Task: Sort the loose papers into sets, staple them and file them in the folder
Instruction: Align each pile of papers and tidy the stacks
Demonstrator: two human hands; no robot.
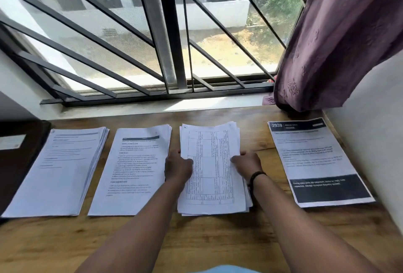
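Several paper stacks lie in a row on the wooden table [196, 240]. The middle-right stack [211, 142], topped by a sheet with a printed table, is gripped on both long sides: my left hand [177, 168] holds its left edge with the thumb on top, and my right hand [247, 165] holds its right edge the same way. A text stack [133, 163] lies just left of it, and another stack [63, 170] sits further left. A sheet with black bands [316, 159] lies at the right. A dark folder [17, 159] rests at the far left edge.
A barred window [165, 33] runs along the table's far side above a white sill [152, 107]. A purple curtain [340, 39] hangs at the right rear, its hem near the table corner. A white wall [370, 131] borders the right edge.
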